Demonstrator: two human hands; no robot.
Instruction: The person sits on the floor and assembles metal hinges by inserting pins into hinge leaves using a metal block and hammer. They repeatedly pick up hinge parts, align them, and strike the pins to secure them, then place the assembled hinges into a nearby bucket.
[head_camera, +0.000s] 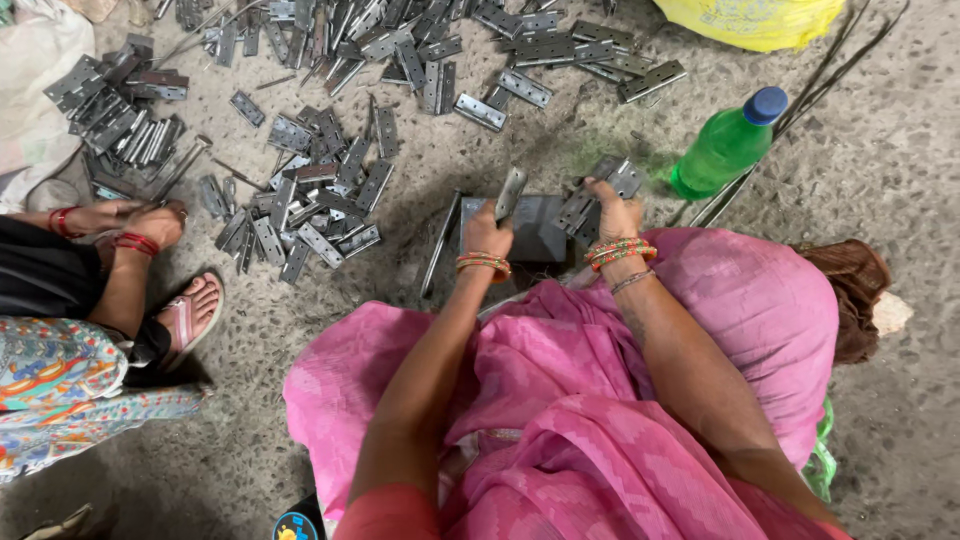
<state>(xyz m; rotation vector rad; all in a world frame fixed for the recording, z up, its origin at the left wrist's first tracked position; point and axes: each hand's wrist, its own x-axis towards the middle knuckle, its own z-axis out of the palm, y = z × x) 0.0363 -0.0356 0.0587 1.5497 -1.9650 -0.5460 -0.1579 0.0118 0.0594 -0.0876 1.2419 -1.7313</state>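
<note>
From the head camera, the left hand (487, 232) is clenched around a flat grey metal hinge (511, 192) held upright over a dark square steel block (536, 232). At three o'clock of it, the right hand (616, 214) grips a bunch of grey hinges (600, 190). A green plastic bottle (725, 148) lies at two o'clock.

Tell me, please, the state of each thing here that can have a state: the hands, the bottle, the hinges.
Left hand: closed on a metal tool, held upright over the dark block.
Right hand: holding a bunch of hinges.
Green bottle: capped, tilted, resting on the floor.
Loose hinges: scattered in heaps on the floor.
Neighbour's hands: resting low by the hinge heap.
</note>
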